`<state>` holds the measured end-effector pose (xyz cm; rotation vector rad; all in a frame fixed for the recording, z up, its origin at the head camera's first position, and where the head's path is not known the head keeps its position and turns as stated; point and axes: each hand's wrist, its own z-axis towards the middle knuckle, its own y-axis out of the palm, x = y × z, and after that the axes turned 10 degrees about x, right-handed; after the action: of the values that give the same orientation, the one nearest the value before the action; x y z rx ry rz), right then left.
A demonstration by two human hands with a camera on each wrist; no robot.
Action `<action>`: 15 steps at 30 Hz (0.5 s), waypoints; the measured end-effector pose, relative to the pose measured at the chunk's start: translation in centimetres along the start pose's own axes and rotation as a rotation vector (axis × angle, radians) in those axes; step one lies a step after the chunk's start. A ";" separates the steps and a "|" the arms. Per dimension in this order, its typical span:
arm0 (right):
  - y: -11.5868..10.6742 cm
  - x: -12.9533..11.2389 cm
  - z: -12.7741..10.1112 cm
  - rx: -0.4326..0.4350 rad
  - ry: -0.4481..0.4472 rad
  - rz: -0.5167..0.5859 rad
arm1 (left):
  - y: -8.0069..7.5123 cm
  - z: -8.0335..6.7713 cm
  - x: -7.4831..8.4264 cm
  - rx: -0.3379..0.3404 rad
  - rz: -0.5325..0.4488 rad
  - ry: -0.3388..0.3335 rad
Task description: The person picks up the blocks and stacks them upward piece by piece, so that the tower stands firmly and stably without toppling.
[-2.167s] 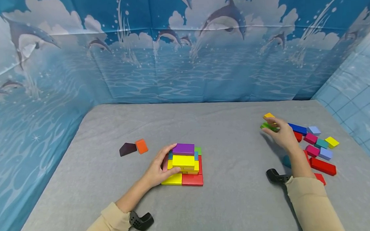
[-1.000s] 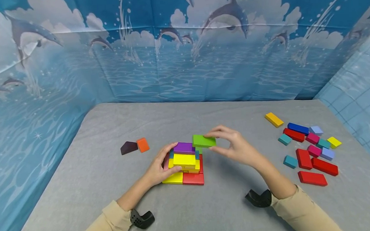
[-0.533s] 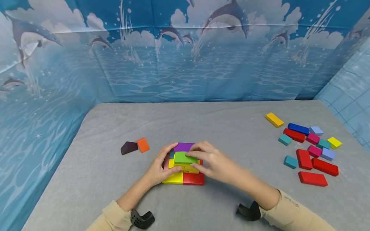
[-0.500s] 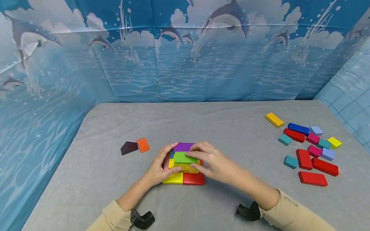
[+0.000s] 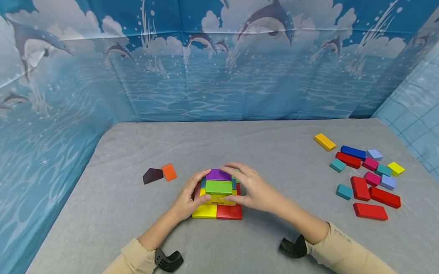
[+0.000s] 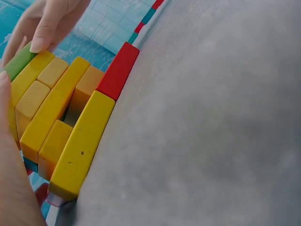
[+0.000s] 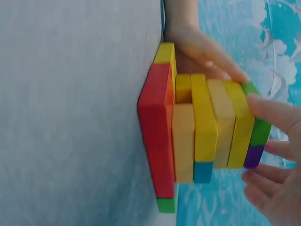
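From the head camera, the left hand (image 5: 187, 199) curls round one side of the block stack (image 5: 220, 191) on the grey table (image 5: 226, 252), the right hand (image 5: 257, 192) round the other. Left wrist: right thumb against the green block (image 6: 19, 62) (top layer, that). Right wrist: fingertips by the purple block (image 7: 254, 157).

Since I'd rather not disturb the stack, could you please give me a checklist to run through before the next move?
1. Green block seated beside purple block on top: ok.
2. Left hand against stack: ok.
3. Right hand clear of stack: not ok, touching its upper part.
4. Lower front layer closed: not ok, gap shows.
5. Loose orange block clear of stack: ok.
6. Stack's far side flush: cannot tell, hidden.
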<state>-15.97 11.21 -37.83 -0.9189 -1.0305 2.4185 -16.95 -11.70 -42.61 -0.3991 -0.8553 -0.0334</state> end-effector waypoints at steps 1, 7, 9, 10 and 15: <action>0.0 0.2 0.0 -0.019 0.030 0.031 | 0.0 0.0 0.0 0.000 0.000 -0.001; -0.1 1.0 0.2 -0.091 0.132 0.173 | 0.0 0.0 -0.1 0.005 -0.014 0.040; -0.1 1.1 0.3 -0.092 0.136 0.187 | 0.0 0.1 -0.2 0.006 -0.023 0.061; 0.0 1.2 0.3 -0.091 0.136 0.192 | 0.1 0.2 -0.2 0.007 -0.024 0.072; 0.1 1.3 0.4 -0.089 0.138 0.210 | 0.1 0.3 0.2 0.020 -0.015 0.068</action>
<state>-17.20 11.67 -38.21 -1.2639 -1.0439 2.4494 -17.04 -11.49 -42.32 -0.3710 -0.7908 -0.0521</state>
